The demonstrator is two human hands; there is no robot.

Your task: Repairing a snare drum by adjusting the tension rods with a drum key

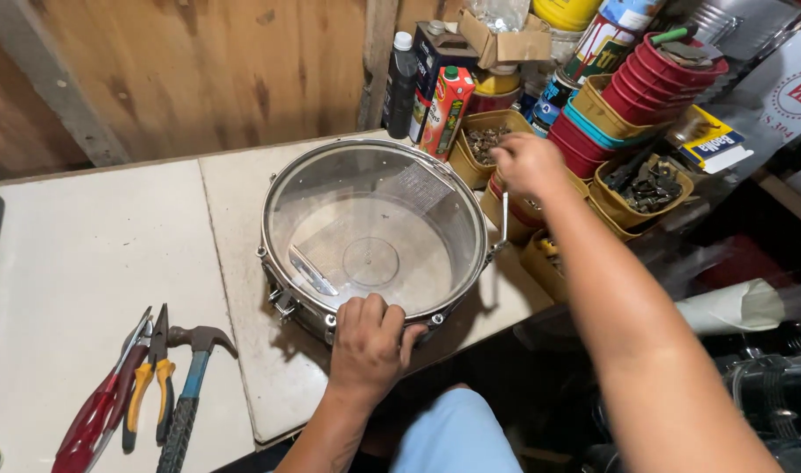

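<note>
A snare drum (374, 236) with a clear head and chrome rim lies flat on the white workbench (94, 263). My left hand (370, 337) rests on the drum's near rim, fingers curled over the hoop. My right hand (527, 162) reaches past the drum's far right edge, fingers closed over a yellow tub (479, 144) of small metal parts; whether it holds anything is hidden.
Red-handled cutters (98, 407), yellow-handled pliers (151, 381) and a claw hammer (190, 394) lie at the front left. Stacked red and yellow tubs (632, 96), cartons, a dark bottle (400, 83) and cans crowd the back right. A wooden wall stands behind.
</note>
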